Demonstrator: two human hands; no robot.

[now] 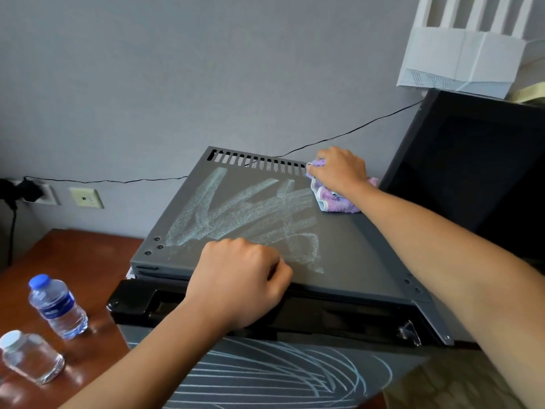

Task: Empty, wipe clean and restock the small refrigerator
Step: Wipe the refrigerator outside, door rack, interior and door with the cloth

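Left hand (239, 278) fist-curled, empty, on streaky grey refrigerator (354, 249); right hand (339, 169) fingers grip purple cloth (336, 199)

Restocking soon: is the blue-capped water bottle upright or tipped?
Upright: the clear plastic blue-capped water bottle stands on its base on the brown wooden table, cap on top.

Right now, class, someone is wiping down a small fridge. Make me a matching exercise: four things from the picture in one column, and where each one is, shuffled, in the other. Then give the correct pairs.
Things
1. purple cloth
2. blue-capped bottle
3. left hand
4. plug

Places
A. in the wall socket, far left
B. at the front edge of the fridge top
C. under the right hand, at the fridge top's back right corner
D. on the wooden table, left of the fridge

Pairs: 1-C, 2-D, 3-B, 4-A
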